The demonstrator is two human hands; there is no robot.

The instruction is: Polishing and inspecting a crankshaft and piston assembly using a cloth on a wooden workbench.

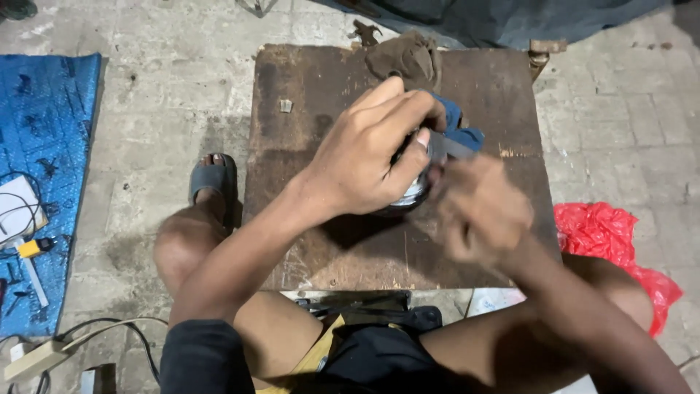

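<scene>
My left hand (368, 157) reaches across a worn brown wooden board (306, 241) and grips a dark round metal object (412, 195), mostly hidden under my fingers. Against that object my right hand (481, 208), blurred by motion, holds a grey flat strip (450, 148). A blue cloth (456, 124) lies just behind the object. A brown rag (405, 58) sits at the board's far edge.
The board rests low on a paved floor between my bare knees. A sandalled foot (213, 179) stands left of it. A blue tarp (44, 182) with small tools lies far left, a power strip (36, 357) at bottom left, a red plastic bag (605, 237) right.
</scene>
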